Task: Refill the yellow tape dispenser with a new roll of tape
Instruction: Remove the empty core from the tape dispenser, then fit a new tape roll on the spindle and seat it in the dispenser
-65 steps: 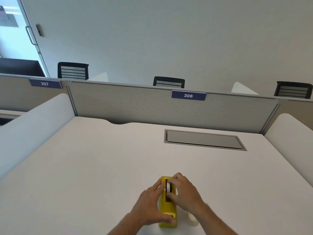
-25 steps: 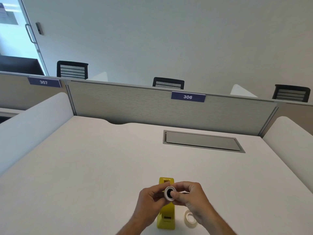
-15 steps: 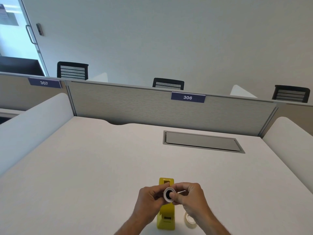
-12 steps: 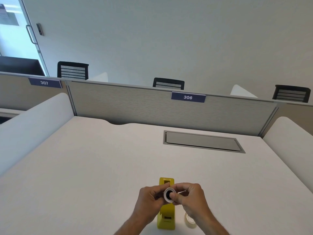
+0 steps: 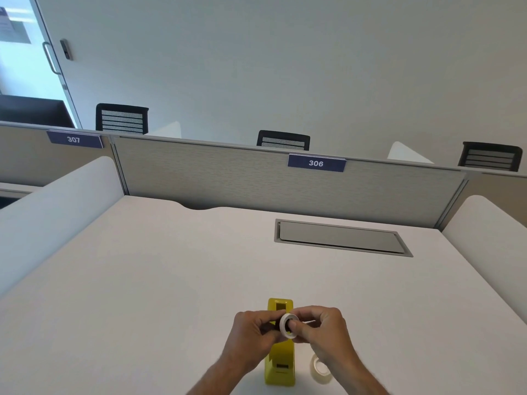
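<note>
The yellow tape dispenser (image 5: 280, 363) stands on the white desk (image 5: 159, 295) near its front edge, its long axis pointing away from me. Just above it, both hands hold a small white ring with a dark core (image 5: 287, 325). My left hand (image 5: 253, 337) pinches it from the left. My right hand (image 5: 322, 332) pinches it from the right, a thumb tip over the hole. A clear roll of tape (image 5: 320, 370) lies flat on the desk right of the dispenser, partly hidden by my right wrist.
A grey recessed cable hatch (image 5: 340, 238) sits in the desk at the back right. A fabric partition (image 5: 228, 178) labelled 306 closes the far edge. White rounded side dividers (image 5: 54, 212) flank the desk on both sides.
The ring has come out of the dispenser and up between both hands. Over the last second it has turned slightly in my fingers, with the hands staying in place.
</note>
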A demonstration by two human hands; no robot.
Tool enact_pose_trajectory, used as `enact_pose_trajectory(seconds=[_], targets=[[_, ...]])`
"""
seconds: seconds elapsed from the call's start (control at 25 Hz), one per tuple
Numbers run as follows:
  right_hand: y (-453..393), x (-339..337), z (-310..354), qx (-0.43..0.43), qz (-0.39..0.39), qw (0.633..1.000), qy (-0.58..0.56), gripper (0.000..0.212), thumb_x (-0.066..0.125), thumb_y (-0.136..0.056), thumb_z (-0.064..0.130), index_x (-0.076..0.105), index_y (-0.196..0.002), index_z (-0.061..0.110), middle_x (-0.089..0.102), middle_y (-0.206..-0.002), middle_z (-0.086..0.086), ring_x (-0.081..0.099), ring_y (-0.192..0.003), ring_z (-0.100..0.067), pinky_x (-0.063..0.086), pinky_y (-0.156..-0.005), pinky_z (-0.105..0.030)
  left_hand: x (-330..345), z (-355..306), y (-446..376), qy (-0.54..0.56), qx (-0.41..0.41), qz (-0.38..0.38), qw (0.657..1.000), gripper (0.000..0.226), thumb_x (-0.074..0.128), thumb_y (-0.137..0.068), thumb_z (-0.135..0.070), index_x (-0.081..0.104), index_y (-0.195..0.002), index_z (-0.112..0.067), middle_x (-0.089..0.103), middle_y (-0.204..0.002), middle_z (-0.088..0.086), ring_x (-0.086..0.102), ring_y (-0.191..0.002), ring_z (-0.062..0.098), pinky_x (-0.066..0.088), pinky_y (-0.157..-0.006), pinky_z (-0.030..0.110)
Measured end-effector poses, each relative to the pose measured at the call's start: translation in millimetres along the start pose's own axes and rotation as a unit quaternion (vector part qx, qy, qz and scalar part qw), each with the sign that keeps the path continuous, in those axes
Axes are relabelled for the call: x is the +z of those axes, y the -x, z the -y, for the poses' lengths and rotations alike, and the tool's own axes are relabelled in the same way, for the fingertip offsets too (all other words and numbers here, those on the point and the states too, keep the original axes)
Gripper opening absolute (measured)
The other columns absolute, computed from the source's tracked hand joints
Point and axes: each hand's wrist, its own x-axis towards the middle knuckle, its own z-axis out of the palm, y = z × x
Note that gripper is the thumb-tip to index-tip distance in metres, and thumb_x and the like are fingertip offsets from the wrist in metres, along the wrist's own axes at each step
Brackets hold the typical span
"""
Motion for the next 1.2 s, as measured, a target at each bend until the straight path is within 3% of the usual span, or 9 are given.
enact_pose_trajectory(seconds=[0.16,0.32,0.4,0.48,0.6,0.76,0.88,1.04,1.2], targets=[[-11.8,-9.2,-13.5,0.047,-0.069,0.994,-0.064,0.014,0.083,-0.077,0.002,0.081,-0.08,0.015,0.08,-0.079,-0.004,0.077,-0.072,-0.02,0.063,-0.064,-0.033,-3.5,3.9,-4.8,-0.047,-0.042,-0.031,0.998,0.047,0.084,-0.074,-0.006,0.074,-0.109,-0.037,0.077,-0.093,-0.016,0.072,-0.086,0.003,0.059,-0.085,0.027],[-23.3,-22.0,-33.6,0.106,-0.121,0.985,0.055,0.012,0.08,-0.078,0.002,0.081,-0.079,0.013,0.078,-0.074,0.001,0.074,-0.056,-0.015,0.06,-0.055,-0.025,-6.1,6.5,-8.9,-0.075,-0.078,-0.02,0.994,0.042,0.081,-0.081,-0.011,0.071,-0.121,-0.021,0.072,-0.105,-0.012,0.069,-0.09,0.001,0.055,-0.087,0.018],[-27.4,-26.2,-43.4,0.13,-0.125,0.976,0.124,0.012,0.079,-0.075,0.005,0.08,-0.07,0.016,0.076,-0.063,0.003,0.072,-0.052,-0.016,0.062,-0.058,-0.03,-5.7,5.6,-9.2,-0.08,-0.095,-0.009,0.992,0.042,0.078,-0.084,-0.011,0.068,-0.124,-0.021,0.071,-0.111,-0.009,0.068,-0.094,0.004,0.054,-0.088,0.019],[-31.4,-28.7,-52.1,0.151,-0.123,0.959,0.204,0.011,0.077,-0.071,0.011,0.078,-0.064,0.019,0.075,-0.059,0.005,0.073,-0.058,-0.017,0.061,-0.065,-0.03,-4.2,5.2,-8.9,-0.084,-0.107,0.002,0.991,0.042,0.076,-0.087,-0.012,0.065,-0.126,-0.021,0.069,-0.115,-0.007,0.067,-0.098,0.007,0.054,-0.09,0.02],[-36.4,-29.7,-62.8,0.174,-0.117,0.936,0.283,0.009,0.074,-0.069,0.015,0.079,-0.068,0.022,0.077,-0.074,0.008,0.071,-0.077,-0.018,0.053,-0.067,-0.024,-2.8,5.8,-9.9,-0.089,-0.118,0.015,0.989,0.044,0.074,-0.088,-0.011,0.063,-0.13,-0.021,0.067,-0.12,-0.005,0.066,-0.102,0.011,0.054,-0.096,0.027],[-40.4,-31.1,-73.0,0.186,-0.111,0.925,0.311,0.01,0.071,-0.068,0.014,0.078,-0.066,0.021,0.076,-0.071,0.006,0.069,-0.075,-0.02,0.047,-0.06,-0.022,-1.9,5.6,-10.0,-0.099,-0.131,0.029,0.986,0.046,0.073,-0.089,-0.013,0.06,-0.133,-0.023,0.066,-0.123,-0.005,0.066,-0.102,0.009,0.053,-0.097,0.026],[-39.1,-33.7,-72.6,0.178,-0.116,0.93,0.299,0.005,0.075,-0.07,0.021,0.076,-0.066,0.019,0.073,-0.066,0.006,0.068,-0.07,-0.018,0.046,-0.055,-0.021,-1.4,4.9,-8.5,-0.084,-0.139,0.018,0.987,0.045,0.075,-0.087,-0.013,0.064,-0.129,-0.024,0.069,-0.118,-0.006,0.069,-0.096,0.008,0.056,-0.094,0.027],[-26.6,-37.1,-66.6,0.127,-0.134,0.943,0.276,0.014,0.078,-0.073,0.035,0.072,-0.075,0.023,0.072,-0.073,0.01,0.068,-0.074,-0.014,0.055,-0.069,-0.028,-3.0,3.3,-7.6,-0.067,-0.143,0.004,0.987,0.034,0.079,-0.083,-0.011,0.067,-0.103,-0.034,0.071,-0.104,-0.011,0.071,-0.082,0.007,0.059,-0.086,0.027],[-3.0,-36.3,-61.9,0.091,-0.046,0.938,0.331,0.034,0.074,-0.056,0.053,0.068,-0.082,0.032,0.067,-0.078,0.014,0.061,-0.073,0.0,0.05,-0.066,-0.021,-3.0,3.4,-9.0,-0.058,-0.148,-0.002,0.987,0.034,0.082,-0.08,-0.01,0.068,-0.099,-0.034,0.072,-0.099,-0.014,0.072,-0.079,0.006,0.059,-0.079,0.023]])
